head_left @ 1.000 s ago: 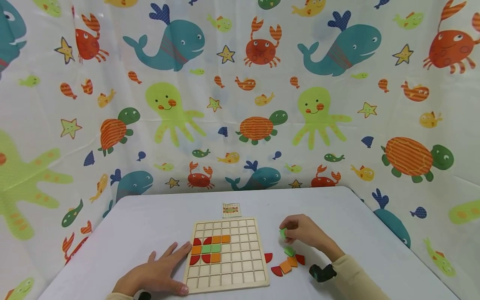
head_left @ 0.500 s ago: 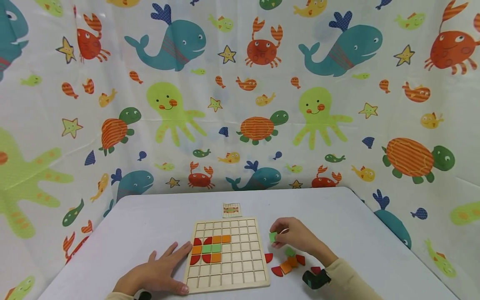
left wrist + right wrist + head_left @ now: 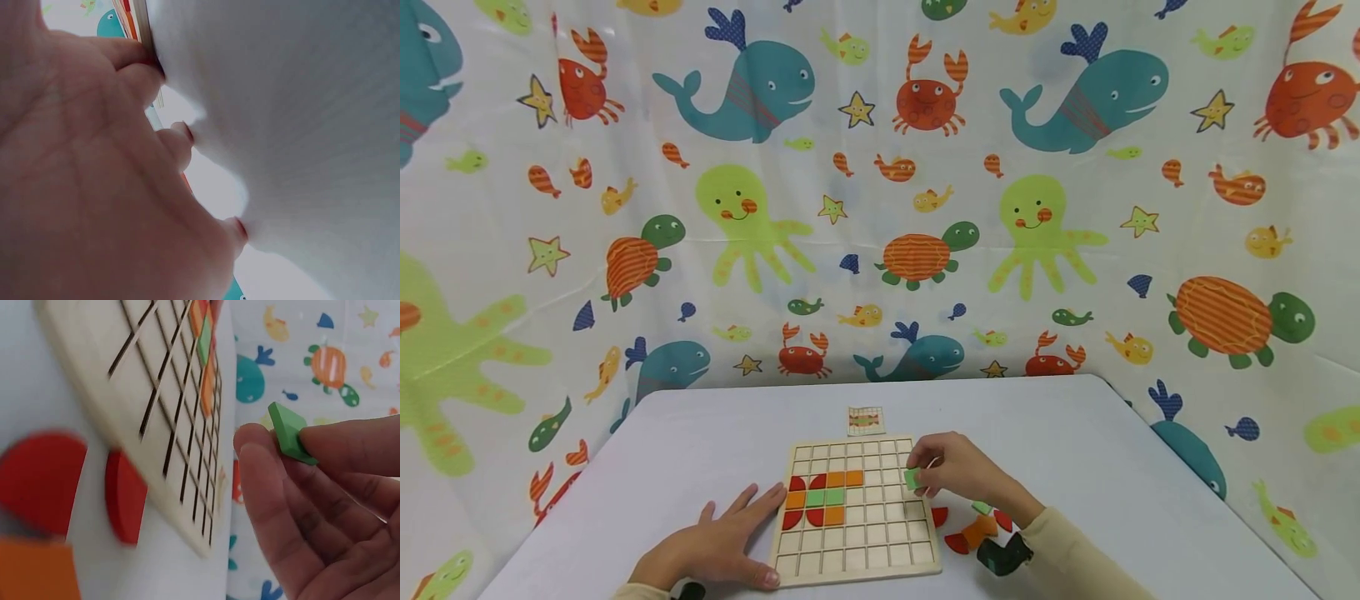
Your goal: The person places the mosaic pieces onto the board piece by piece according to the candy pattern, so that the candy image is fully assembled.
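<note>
My right hand point(image 3: 951, 468) pinches a green square tile point(image 3: 291, 432) between thumb and fingertips, held over the right edge of the wooden grid board point(image 3: 880, 533). On the board's left side sit red quarter-round tiles point(image 3: 792, 519), orange square tiles point(image 3: 834, 517) and two green square tiles point(image 3: 824, 497). My left hand point(image 3: 718, 537) rests with spread fingers at the board's left edge, the thumb by its lower left corner. In the left wrist view the fingertips point(image 3: 181, 134) of that hand meet the white table.
Right of the board lie loose tiles: an orange tile point(image 3: 980, 531), red quarter-rounds point(image 3: 957, 543) and a green tile point(image 3: 982, 507), partly behind my right wrist. A small pattern card point(image 3: 866, 421) lies beyond the board. A curtain with sea animals hangs behind the table point(image 3: 722, 433).
My right hand has moved left with the green tile, from above the loose tiles to over the board's right edge. My left hand has stayed in place.
</note>
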The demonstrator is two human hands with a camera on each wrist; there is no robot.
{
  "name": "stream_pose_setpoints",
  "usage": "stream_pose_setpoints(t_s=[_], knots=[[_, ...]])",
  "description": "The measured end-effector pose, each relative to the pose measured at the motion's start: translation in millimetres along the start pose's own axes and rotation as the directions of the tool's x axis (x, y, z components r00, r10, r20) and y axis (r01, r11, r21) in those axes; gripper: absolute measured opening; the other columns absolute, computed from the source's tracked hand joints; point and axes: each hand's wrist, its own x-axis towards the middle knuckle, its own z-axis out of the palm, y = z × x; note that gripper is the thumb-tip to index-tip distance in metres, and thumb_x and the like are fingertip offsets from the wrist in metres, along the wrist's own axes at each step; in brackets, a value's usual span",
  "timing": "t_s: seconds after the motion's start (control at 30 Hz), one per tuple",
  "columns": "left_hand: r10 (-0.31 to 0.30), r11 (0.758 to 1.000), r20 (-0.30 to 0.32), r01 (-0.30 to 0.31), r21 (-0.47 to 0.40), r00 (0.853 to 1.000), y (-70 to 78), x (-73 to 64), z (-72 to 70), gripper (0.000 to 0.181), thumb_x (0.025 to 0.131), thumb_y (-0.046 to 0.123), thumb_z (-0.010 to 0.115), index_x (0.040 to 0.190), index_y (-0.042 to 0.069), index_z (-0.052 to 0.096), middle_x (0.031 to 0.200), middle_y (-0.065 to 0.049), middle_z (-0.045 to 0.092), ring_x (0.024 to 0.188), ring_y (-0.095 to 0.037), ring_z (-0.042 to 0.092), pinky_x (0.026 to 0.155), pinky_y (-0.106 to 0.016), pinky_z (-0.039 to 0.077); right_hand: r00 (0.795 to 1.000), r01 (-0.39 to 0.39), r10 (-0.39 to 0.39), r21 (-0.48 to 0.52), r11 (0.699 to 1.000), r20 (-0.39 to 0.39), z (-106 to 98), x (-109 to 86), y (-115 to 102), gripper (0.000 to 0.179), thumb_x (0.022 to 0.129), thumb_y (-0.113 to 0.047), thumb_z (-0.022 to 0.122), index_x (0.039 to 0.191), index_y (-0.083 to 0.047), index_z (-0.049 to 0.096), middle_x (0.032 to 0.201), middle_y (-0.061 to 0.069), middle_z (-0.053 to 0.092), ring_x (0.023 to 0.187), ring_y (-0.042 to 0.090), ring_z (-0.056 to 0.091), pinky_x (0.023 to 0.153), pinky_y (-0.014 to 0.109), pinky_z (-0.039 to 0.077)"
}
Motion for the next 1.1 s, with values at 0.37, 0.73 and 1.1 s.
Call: stream_pose_setpoints(t_s=[0.37, 0.73, 1.1], knots=[[0.003, 1.0, 0.0, -0.003, 0.005, 1.0, 2.9, -2.3, -1.4, 0.114, 0.075, 0.051, 0.094, 0.168, 0.017, 0.038, 0.171, -0.015, 0.035, 0.159, -0.051, 0.01, 0.112, -0.085, -0.009, 0.999, 0.026, -0.03, 0.094, 0.995, 0.041, 26.9, 20.2, -15.6, 0.008, 0.098, -0.001, 0.074, 0.106, 0.0, 0.074, 0.088, 0.007, 0.071, 0.075, 0.028, 0.076, 0.07, 0.036, 0.065], [0.012, 1.0, 0.002, -0.012, 0.001, 1.0, 5.1, -3.6, -4.6, 0.118, 0.074, 0.053, 0.095, 0.168, 0.016, 0.036, 0.172, -0.012, 0.034, 0.16, -0.048, 0.012, 0.113, -0.084, -0.006, 0.999, -0.005, 0.0, 0.15, 0.989, 0.033, 50.4, 39.6, -18.1, 0.01, 0.096, 0.006, 0.071, 0.105, 0.002, 0.074, 0.087, 0.011, 0.071, 0.075, 0.03, 0.076, 0.074, 0.039, 0.066], [0.014, 1.0, 0.001, -0.014, -0.016, 1.0, 5.4, -5.4, -5.1, 0.118, 0.073, 0.052, 0.095, 0.168, 0.015, 0.036, 0.172, -0.013, 0.033, 0.16, -0.048, 0.011, 0.114, -0.084, -0.006, 1.0, -0.014, 0.015, 0.125, 0.992, -0.011, 66.4, 46.7, -13.6, 0.011, 0.094, 0.01, 0.07, 0.104, 0.004, 0.073, 0.089, 0.012, 0.067, 0.073, 0.026, 0.075, 0.074, 0.038, 0.066]])
